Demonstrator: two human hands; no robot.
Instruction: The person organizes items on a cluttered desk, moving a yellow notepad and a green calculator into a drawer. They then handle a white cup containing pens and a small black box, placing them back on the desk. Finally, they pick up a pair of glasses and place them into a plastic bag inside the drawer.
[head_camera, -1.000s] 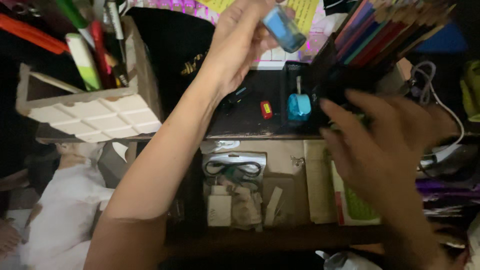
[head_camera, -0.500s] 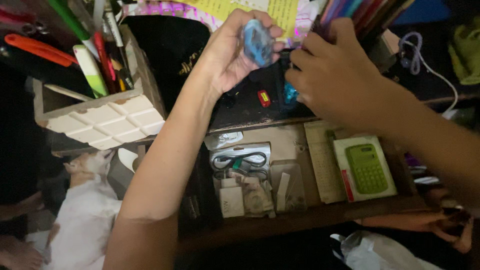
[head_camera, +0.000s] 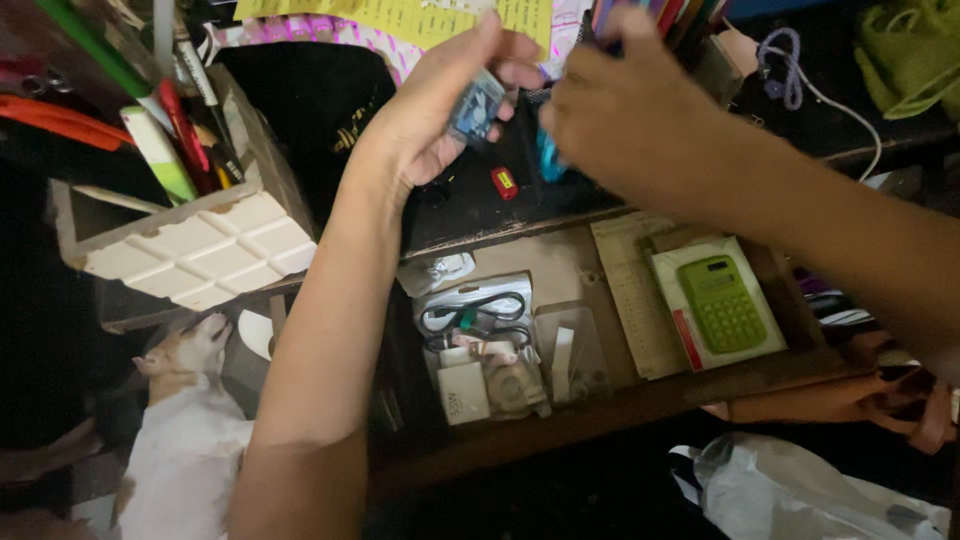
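My left hand (head_camera: 425, 120) is raised over the dark desk top (head_camera: 470, 200) and grips a small blue pencil sharpener (head_camera: 475, 105) between thumb and fingers. My right hand (head_camera: 620, 125) reaches in from the right, its fingers curled right next to the sharpener and over a turquoise object (head_camera: 548, 160) on the desk. What the right fingers hold, if anything, is hidden. A small red item (head_camera: 504, 182) lies on the desk just below both hands.
A white wooden pen holder (head_camera: 190, 245) with markers stands at left. Colored pencils (head_camera: 650, 15) stand behind my right hand. The open drawer (head_camera: 600, 400) holds a green calculator (head_camera: 722, 302), a bagged cable (head_camera: 472, 315) and a white adapter (head_camera: 464, 392). A cat (head_camera: 185, 420) lies on the floor.
My right hand has moved up from over the drawer to the desk top beside my left hand. The view shifted, uncovering the green calculator. The sharpener stays in my left hand.
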